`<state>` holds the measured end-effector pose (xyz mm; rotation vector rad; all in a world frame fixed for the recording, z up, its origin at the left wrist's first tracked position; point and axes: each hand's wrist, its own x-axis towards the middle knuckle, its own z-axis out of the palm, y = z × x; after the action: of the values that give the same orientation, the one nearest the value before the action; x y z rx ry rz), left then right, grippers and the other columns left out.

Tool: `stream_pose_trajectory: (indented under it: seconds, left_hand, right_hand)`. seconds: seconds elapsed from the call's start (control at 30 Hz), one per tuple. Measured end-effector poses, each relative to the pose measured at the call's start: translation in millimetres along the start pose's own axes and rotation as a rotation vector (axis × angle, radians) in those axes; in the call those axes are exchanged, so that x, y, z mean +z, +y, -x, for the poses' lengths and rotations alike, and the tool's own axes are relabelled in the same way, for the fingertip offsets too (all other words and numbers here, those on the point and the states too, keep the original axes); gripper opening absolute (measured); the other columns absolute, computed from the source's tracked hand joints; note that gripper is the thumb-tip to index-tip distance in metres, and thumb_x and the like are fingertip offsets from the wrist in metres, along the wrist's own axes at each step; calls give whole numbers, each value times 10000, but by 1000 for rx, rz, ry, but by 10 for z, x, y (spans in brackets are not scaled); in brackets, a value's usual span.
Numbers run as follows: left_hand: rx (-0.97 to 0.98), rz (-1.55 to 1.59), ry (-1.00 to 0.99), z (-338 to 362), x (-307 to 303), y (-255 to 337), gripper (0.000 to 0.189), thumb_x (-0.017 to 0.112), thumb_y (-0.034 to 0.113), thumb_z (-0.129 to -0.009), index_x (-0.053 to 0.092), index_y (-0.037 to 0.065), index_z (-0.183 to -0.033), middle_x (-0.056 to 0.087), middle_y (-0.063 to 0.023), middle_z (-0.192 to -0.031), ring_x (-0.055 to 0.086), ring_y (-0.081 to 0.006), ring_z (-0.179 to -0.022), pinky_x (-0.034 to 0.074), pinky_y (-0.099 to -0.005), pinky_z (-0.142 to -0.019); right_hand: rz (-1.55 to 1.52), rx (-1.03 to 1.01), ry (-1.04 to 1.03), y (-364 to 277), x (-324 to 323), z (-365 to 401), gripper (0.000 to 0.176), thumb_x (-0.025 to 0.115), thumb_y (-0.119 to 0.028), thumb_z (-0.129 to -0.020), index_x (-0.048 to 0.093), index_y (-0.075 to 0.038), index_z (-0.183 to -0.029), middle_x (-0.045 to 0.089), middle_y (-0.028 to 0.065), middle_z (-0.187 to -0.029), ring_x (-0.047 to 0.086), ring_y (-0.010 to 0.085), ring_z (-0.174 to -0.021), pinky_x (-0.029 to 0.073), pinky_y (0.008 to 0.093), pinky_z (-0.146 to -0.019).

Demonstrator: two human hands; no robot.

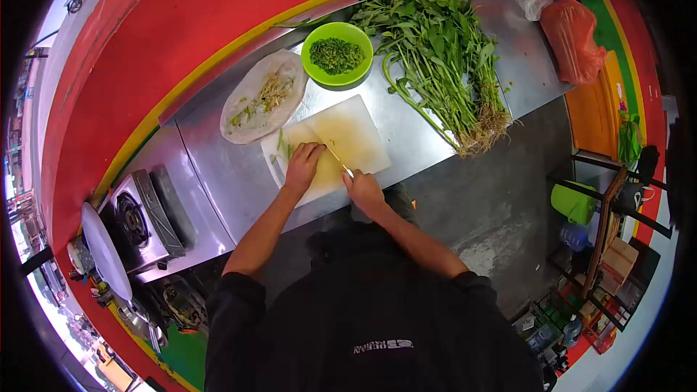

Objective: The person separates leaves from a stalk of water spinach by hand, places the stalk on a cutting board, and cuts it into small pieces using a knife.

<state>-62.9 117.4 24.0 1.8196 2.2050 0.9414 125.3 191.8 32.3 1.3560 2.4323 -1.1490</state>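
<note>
A white cutting board with a yellowish stain lies on the steel counter in front of me. My right hand grips a knife, its blade slanting up and left across the board. Beside the blade, my left hand rests on the board with its fingers curled together; whatever they hold is hidden. Cut green stalk pieces lie at the board's left side, close to my left fingers. Behind the board stands a lime-green bowl of chopped greens. A clear plastic bag with root trimmings lies left of it.
A big bundle of leafy greens with roots covers the counter at the back right. Farther right sits a red plastic bag. A gas stove stands at the left end, and a red wall runs behind the counter.
</note>
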Motion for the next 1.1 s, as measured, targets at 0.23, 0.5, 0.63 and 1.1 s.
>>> stream_pose_trajectory:
  seconds: [0.23, 0.5, 0.63, 1.1]
  left_hand:
    - [-31, 0, -34, 10, 22, -32, 301, 640, -21, -777, 680, 23, -1071, 633, -118, -1015, 610, -311, -941, 506, -397, -811]
    - [12, -48, 4, 8, 9, -38, 335, 614, 3, -757, 690, 31, -1082, 633, -99, -987, 608, -279, -910, 513, -382, -820]
    - [-8, -25, 1, 9, 7, -48, 290, 623, 7, -782, 687, 36, -1064, 638, -105, -995, 613, -290, -925, 512, -387, -817]
    - [13, 16, 16, 27, -8, -61, 315, 606, 22, -777, 690, 31, -1081, 636, -107, -996, 595, -299, -907, 507, -395, -819]
  right_hand:
    - [40, 8, 34, -117, -25, -74, 483, 560, -437, -986, 650, 29, -896, 671, 290, -764, 685, 468, -749, 558, 555, -673]
    - [-48, 8, -4, -120, -69, -21, 504, 551, -431, -994, 644, 57, -910, 655, 325, -772, 669, 491, -741, 539, 571, -670]
    - [-21, 11, -4, -105, -47, -40, 505, 553, -440, -991, 644, 50, -909, 655, 325, -775, 670, 491, -745, 543, 569, -671]
    - [-77, -23, 52, -77, -17, 33, 483, 578, -418, -982, 649, 48, -876, 647, 324, -753, 664, 486, -701, 528, 556, -610]
